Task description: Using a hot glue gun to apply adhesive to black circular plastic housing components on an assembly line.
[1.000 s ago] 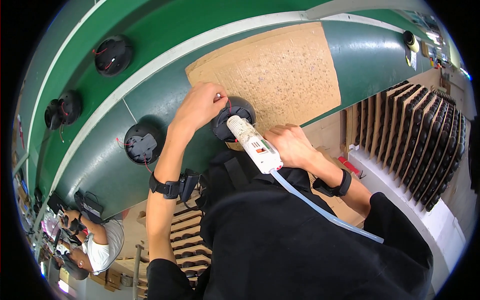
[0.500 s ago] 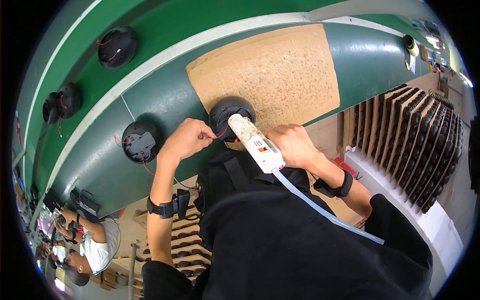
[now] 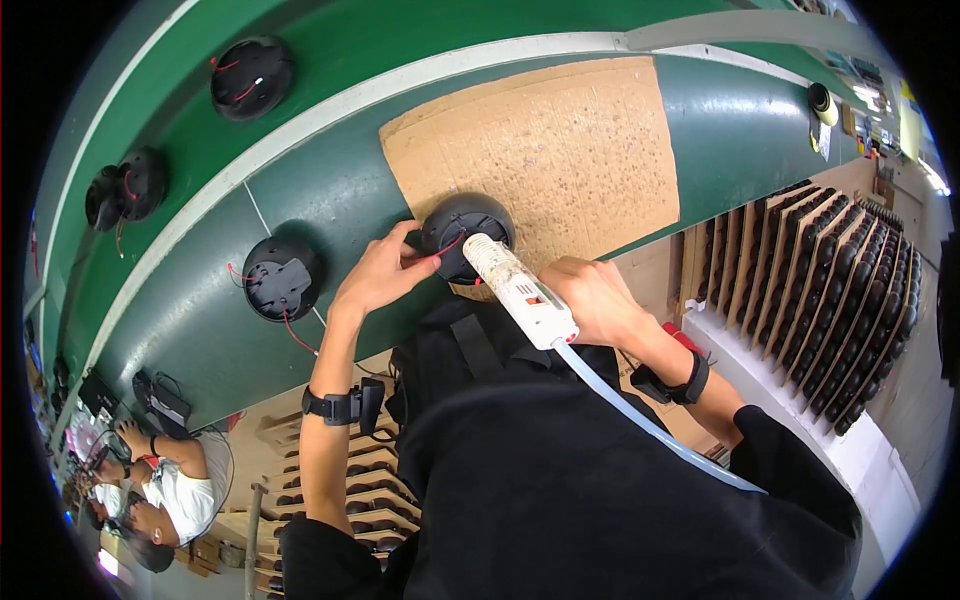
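A round black plastic housing [image 3: 468,212] sits in front of me at the near left edge of the cardboard sheet. My left hand [image 3: 385,268] is at its left side, the index finger stretched to the rim. The thumb is at the end of a red wire [image 3: 450,246] that comes from inside the housing; the finger behind it is partly hidden. In my right hand [image 3: 590,300] is a white hot glue gun [image 3: 530,310], its wrapped front end pointing into the housing. A translucent glue stick [image 3: 640,415] sticks out of its back. The nozzle tip is hard to make out.
The cardboard sheet [image 3: 560,140] lies on the green bench [image 3: 730,130]. Another black housing [image 3: 280,280] with red wires stands to the left; several more are beyond the white rail [image 3: 330,105]. Racks of black parts [image 3: 810,300] stand right. A co-worker [image 3: 185,490] is at lower left.
My left hand has shifted slightly, its index finger now stretched out to the housing rim and the red wire lifted a little. The glue gun has moved slightly right.
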Available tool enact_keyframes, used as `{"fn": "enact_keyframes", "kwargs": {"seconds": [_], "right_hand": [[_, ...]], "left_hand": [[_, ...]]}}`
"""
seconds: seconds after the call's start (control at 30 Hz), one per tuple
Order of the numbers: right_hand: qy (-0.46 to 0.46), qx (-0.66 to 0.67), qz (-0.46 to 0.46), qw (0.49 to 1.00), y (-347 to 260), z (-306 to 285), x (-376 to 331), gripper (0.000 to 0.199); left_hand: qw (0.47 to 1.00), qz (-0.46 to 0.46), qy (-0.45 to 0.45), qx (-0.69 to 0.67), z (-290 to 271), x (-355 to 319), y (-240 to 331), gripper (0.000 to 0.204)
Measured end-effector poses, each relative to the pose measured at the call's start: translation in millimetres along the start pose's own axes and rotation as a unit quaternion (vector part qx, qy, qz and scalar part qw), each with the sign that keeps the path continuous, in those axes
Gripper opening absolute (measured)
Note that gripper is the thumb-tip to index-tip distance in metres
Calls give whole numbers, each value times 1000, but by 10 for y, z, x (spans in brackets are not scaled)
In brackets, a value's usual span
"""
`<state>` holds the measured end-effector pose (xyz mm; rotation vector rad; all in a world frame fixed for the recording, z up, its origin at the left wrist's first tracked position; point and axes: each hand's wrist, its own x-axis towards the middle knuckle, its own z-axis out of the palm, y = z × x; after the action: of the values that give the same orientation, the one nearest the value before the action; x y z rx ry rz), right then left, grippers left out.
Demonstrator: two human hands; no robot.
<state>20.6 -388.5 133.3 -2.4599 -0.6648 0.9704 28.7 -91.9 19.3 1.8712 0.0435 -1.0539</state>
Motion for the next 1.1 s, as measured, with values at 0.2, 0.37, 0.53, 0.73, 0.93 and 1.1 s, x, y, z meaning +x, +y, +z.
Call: {"fn": "enact_keyframes", "kwargs": {"seconds": [0.2, 0.37, 0.53, 0.73, 0.93, 1.1], "right_hand": [[32, 22, -23, 999, 19, 16, -79, 29], [44, 26, -22, 998, 53, 7, -122, 30], [55, 33, -32, 997, 160, 26, -112, 34], [39, 37, -49, 997, 199, 30, -75, 36], [31, 43, -33, 998, 208, -24, -66, 35], [-10, 27, -41, 999, 230, -62, -102, 34]], "left_hand": [[996, 63, 66, -23, -18, 150, -15, 60], [968, 109, 211, -85, -30, 207, 94, 40], [969, 76, 233, 11, -19, -165, 230, 26], [986, 75, 144, 34, 316, -369, 523, 32], [972, 146, 182, 19, 322, -210, 335, 12], [972, 182, 145, 26, 43, -37, 273, 15]]}}
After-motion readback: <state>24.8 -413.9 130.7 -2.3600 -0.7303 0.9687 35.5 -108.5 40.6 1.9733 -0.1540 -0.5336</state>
